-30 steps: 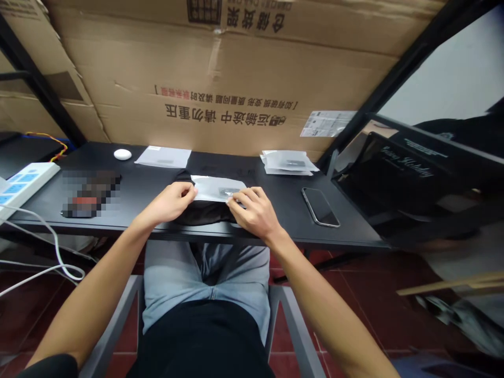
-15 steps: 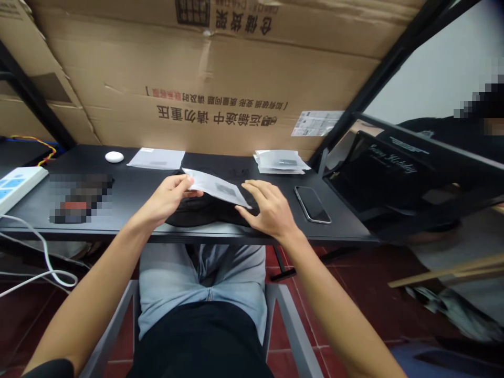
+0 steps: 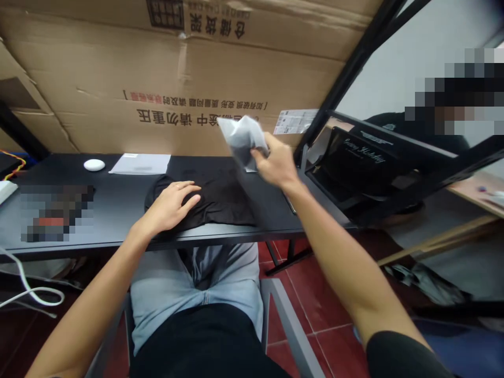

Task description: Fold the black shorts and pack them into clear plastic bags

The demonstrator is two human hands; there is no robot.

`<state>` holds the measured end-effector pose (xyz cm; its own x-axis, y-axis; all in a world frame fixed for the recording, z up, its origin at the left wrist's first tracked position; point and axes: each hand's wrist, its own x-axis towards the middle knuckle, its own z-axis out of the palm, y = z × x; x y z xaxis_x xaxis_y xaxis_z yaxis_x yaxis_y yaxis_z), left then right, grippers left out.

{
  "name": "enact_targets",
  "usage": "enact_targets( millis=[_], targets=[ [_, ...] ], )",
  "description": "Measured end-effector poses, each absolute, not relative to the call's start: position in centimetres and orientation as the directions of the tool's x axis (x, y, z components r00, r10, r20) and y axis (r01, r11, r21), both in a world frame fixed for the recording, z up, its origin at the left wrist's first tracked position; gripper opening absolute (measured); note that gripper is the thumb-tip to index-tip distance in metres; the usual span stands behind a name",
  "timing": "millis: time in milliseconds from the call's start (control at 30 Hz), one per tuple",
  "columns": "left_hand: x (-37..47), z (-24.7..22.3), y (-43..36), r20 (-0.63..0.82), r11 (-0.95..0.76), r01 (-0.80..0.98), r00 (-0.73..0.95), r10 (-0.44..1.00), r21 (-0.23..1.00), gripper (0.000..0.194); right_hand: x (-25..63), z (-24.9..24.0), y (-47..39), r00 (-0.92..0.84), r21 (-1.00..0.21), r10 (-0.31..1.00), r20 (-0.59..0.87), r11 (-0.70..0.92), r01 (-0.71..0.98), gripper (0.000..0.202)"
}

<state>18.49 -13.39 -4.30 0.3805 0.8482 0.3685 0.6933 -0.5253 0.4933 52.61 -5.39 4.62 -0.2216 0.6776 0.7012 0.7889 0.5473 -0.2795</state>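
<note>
My right hand (image 3: 275, 157) is closed on a translucent white plastic bag (image 3: 243, 137), raised above the desk and bent by the grip. The bag is somewhat blurred. My left hand (image 3: 172, 205) lies with its fingers outstretched on a folded piece of black cloth (image 3: 220, 202) near the desk's front edge. Behind that cloth lies another flat white bag (image 3: 139, 164). The raised bag and my right hand hide most of what lies at the back right of the desk.
A large cardboard sheet (image 3: 98, 115) stands upright along the back. On the black desk (image 3: 114, 210) are a white oval object (image 3: 94, 165) and a pixelated dark item (image 3: 63, 210). A white cable (image 3: 27, 289) hangs at the left. A person (image 3: 417, 131) is beyond the frame at right.
My right hand has lifted the bag up and to the right, away from my left hand. My left hand has let go of it and come down onto the black cloth. The view has shifted right.
</note>
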Motion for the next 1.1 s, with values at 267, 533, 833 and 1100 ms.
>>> enact_targets(
  millis=[267,533,833,1100],
  targets=[
    [17.4,-7.9,-13.4,0.168,-0.361,0.913,0.332,0.928,0.191,0.066,62.9,3.5,5.6,-0.254,-0.071,0.797,0.548,0.347,0.935,0.074],
    [17.2,-7.6,-13.4,0.174,-0.380,0.902,0.349,0.921,0.205,0.065,64.4,-1.9,7.0,-0.203,-0.043,0.969,0.143,0.211,0.977,0.083],
    [17.0,-7.4,-13.8,0.201,-0.395,0.879,0.350,0.915,0.266,0.062,57.9,-3.1,2.3,-0.491,-0.216,0.762,0.423,0.611,0.762,0.057],
    [15.6,-3.5,-5.4,0.334,-0.431,0.849,0.328,0.884,0.307,0.066,51.9,-5.2,3.3,-0.616,-0.207,0.750,0.243,0.660,0.722,0.054]
  ],
)
